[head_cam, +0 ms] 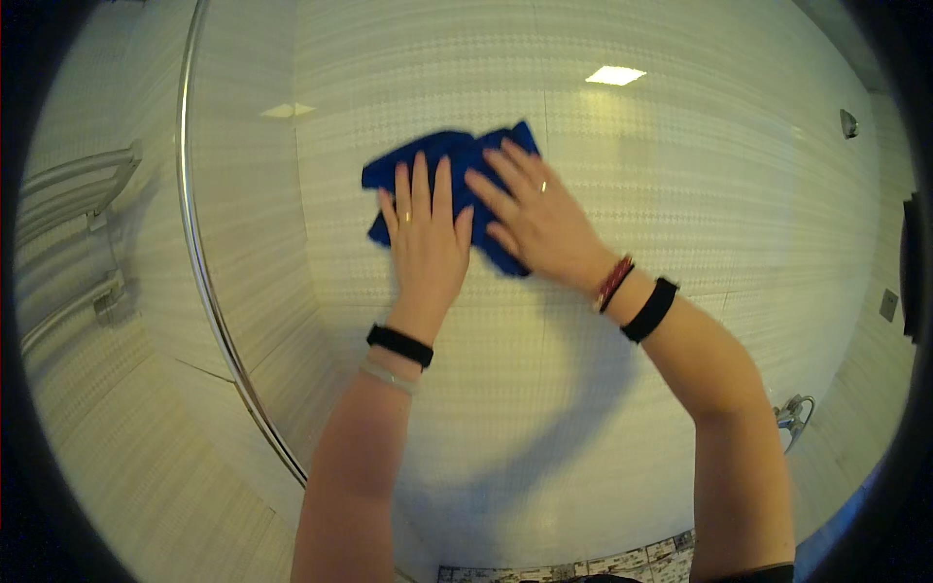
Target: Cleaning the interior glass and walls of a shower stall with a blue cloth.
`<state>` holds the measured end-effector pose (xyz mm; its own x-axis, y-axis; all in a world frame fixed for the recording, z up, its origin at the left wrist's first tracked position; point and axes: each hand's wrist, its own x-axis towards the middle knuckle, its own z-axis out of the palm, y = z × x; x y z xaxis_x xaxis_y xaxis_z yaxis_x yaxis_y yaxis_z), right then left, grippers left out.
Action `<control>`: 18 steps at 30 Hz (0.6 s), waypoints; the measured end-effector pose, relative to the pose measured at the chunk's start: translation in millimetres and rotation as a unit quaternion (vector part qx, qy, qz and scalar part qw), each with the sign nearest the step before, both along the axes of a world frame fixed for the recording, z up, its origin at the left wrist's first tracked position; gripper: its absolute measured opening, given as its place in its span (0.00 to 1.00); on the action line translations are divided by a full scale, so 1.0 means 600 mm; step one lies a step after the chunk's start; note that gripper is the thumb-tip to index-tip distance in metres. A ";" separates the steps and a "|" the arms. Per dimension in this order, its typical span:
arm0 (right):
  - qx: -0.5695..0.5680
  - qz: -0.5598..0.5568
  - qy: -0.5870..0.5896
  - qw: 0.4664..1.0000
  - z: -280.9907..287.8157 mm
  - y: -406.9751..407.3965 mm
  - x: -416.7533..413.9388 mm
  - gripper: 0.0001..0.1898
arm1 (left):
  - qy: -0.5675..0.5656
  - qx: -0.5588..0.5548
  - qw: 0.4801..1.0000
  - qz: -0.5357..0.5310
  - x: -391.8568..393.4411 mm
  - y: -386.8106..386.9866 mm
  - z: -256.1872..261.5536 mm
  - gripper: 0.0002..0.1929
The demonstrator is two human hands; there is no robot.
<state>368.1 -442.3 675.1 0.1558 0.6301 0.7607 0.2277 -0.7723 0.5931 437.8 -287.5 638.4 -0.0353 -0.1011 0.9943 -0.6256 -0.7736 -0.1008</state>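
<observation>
A blue cloth [466, 171] lies spread and creased against a pale tiled wall [452, 393]. My left hand [430, 233] presses flat on its left half, fingers apart and pointing up. On the right half rests my right hand [547, 218], its fingers slanting up to the left and the palm flat. Between them the two hands hold the cloth to the tiles. The cloth's upper corners and a lower flap stick out past my fingers; the parts under my palms are hidden.
A vertical chrome pole [188, 182] stands on the left, with a metal towel rack [80, 175] beyond it. At the right are a mixer tap [794, 419], a wall-mounted metal fitting [848, 124] and a small wall plate [888, 304]. A patterned tile strip [612, 565] runs along the bottom.
</observation>
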 end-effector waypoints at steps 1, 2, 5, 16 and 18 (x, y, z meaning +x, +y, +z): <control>0.000 0.001 0.027 1.000 -0.027 0.006 -0.004 0.30 | 0.022 0.004 1.000 -0.003 -0.001 0.005 -0.030 0.29; -0.004 -0.019 0.052 0.998 -0.052 0.012 -0.008 0.30 | 0.043 0.010 0.999 -0.009 0.001 0.010 -0.061 0.30; -0.023 -0.022 0.085 0.996 -0.109 0.039 -0.003 0.31 | 0.084 0.004 0.996 -0.015 0.002 0.037 -0.132 0.33; 0.003 -0.027 -0.069 0.997 0.067 0.110 0.066 0.27 | -0.033 -0.093 0.995 0.003 0.049 0.085 0.069 0.26; 0.015 -0.027 -0.100 0.994 0.119 0.128 0.079 0.27 | -0.055 -0.097 0.994 -0.001 0.073 0.102 0.131 0.24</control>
